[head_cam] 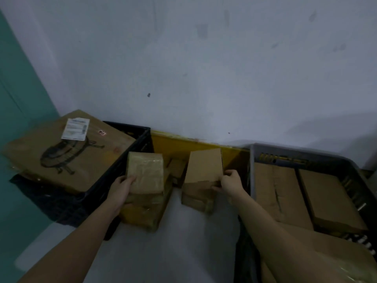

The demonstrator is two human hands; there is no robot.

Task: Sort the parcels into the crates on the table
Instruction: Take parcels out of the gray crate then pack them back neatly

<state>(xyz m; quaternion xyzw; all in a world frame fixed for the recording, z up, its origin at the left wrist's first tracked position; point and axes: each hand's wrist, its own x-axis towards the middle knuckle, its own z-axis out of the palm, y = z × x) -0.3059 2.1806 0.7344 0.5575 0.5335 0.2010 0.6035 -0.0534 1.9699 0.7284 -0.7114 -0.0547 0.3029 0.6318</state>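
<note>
Head view: two parcels are lifted at once, mid frame, between two crates.
Taped parcel (145, 172): left of centre, wrapped in glossy tape, raised above a stack of parcels (142, 211) on the white table (173, 252).
Left hand (122, 185): fingers curled round the taped parcel's lower left corner, thumb on its face; a firm but small hold.
Plain carton (205, 166): centre frame, tilted up on edge above another small box (196, 199).
Right hand (229, 181): pinches the carton's lower right corner, fingers curled under it.
Left crate (130, 160): dark, mid left, nearly covered by a large labelled box (67, 152); little free room shows.
Right crate (253, 170): grey-walled, lower right, already holding flat cartons (306, 195).
Advice: corner grips probably let a parcel swing, so slide each hand toward the middle before carrying.
Advice: lift each parcel above the crate wall, then lower it flat rather than dropping.
Risk: the stack under the left hand looks loose and may topple if brushed.
</note>
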